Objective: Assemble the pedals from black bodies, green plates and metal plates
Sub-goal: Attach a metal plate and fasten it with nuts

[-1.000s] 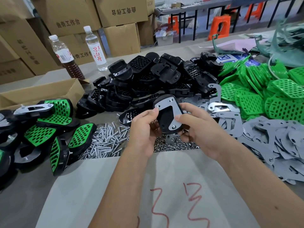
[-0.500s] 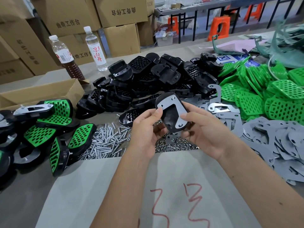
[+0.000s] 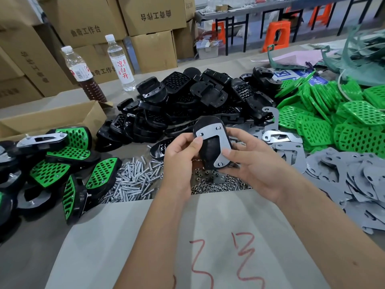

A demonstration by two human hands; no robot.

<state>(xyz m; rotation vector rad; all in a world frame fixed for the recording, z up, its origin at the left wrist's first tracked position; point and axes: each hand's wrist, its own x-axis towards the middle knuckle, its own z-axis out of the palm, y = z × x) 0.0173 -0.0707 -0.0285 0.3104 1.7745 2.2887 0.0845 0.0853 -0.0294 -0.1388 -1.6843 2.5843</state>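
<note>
Tabletop (image 3: 68,232) carries everything, with a pale sheet of paper (image 3: 145,236) marked in red at its near edge. Black bodies (image 3: 187,105) lie heaped at the far middle, green plates (image 3: 337,113) are piled to the right, and grey metal plates (image 3: 354,176) spread in front of those. Finished pedals (image 3: 68,161) with green faces sit at the left, beside a cardboard box (image 3: 52,117). Screws (image 3: 133,180) and small nuts (image 3: 216,184) lie scattered beyond the paper. Two bottles (image 3: 119,61) stand behind the black heap. Above the nuts, one pedal (image 3: 212,142) with a metal plate on its upturned face is gripped by both hands: left hand (image 3: 181,161) pinching its left edge, right hand (image 3: 256,163) curled round its right side.
</note>
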